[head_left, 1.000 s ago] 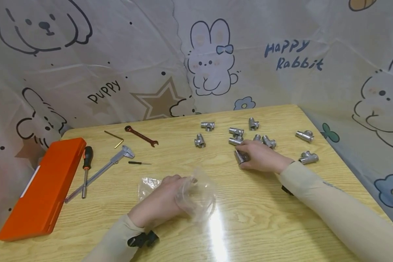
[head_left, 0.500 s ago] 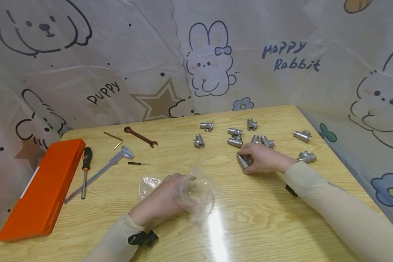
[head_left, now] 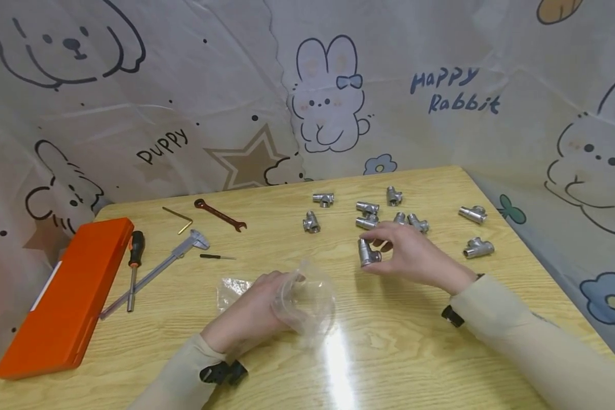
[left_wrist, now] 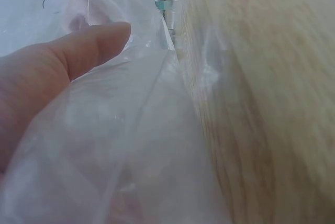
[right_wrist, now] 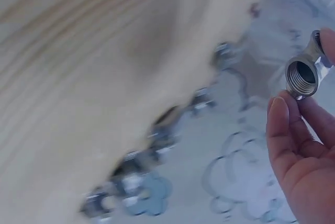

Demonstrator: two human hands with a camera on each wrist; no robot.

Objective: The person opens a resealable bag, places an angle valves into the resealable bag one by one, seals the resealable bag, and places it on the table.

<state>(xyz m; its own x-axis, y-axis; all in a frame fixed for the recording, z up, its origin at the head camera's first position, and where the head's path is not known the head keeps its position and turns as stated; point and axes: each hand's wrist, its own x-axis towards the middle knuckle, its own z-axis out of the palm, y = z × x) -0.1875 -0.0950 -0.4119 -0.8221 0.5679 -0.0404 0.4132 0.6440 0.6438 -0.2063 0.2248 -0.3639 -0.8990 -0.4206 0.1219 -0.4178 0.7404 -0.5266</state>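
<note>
The right hand (head_left: pixel 415 253) pinches a metal tee fitting (head_left: pixel 368 254) between its fingers and thumb, out in front of the left hand and a little to its right. In the right wrist view one threaded mouth of that fitting faces the camera. The left hand (head_left: pixel 258 313), nearer the body, grips a clear plastic bag (head_left: pixel 312 307), its thumb lying over the film; the bag's mouth bulges round and open on the side toward the right hand. (A crinkled patch of clear film (head_left: pixel 233 291) shows at the left hand's far left; whether it belongs to that bag, I cannot tell.)

Just beyond the right hand's fingers and knuckles sit four more fittings (head_left: pixel 367 208), with another farther off; two lie to that hand's right, and two ahead and to its left.

Ahead of the left hand and to its left is a small black screwdriver (head_left: pixel 217 256), then a caliper (head_left: pixel 159 267) crossed by a larger screwdriver (head_left: pixel 135 272), and an orange case (head_left: pixel 64 302) farthest left. A reddish wrench (head_left: pixel 220 215) and a brass-coloured hex key (head_left: pixel 178 219) lie farther out on the wood-grained bench (head_left: pixel 405 353).
</note>
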